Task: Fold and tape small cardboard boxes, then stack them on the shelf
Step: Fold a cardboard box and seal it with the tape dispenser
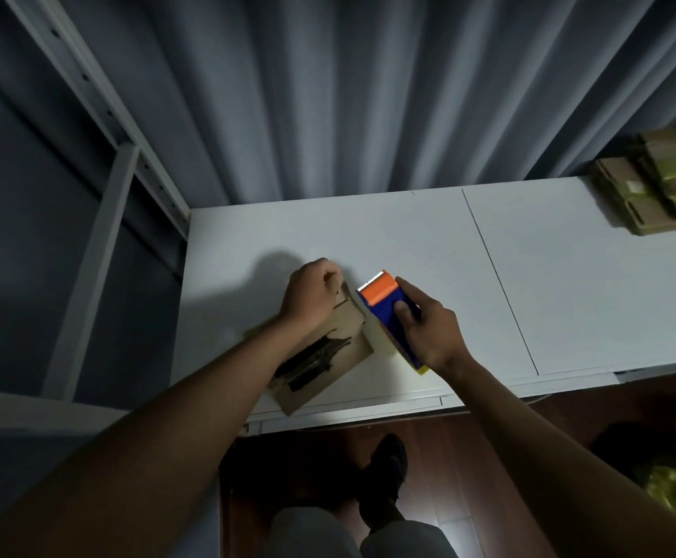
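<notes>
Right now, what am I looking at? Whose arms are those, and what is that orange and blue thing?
There is only one picture, and it comes from a camera worn on a person's head. It looks down, so you see that person's own two arms, and their legs and a shoe below.

The left hand grips the far end of a small cardboard box that lies on the white table. The box has a dark drawing on it.

The right hand holds the orange and blue thing. It is a tape dispenser, a tool that rolls out sticky tape. Its toothed end is close beside the box, where the left hand is.

Far off on the right corner of the table sits a stack of cardboard. It is blurry. Behind the table hangs a grey curtain.
</notes>
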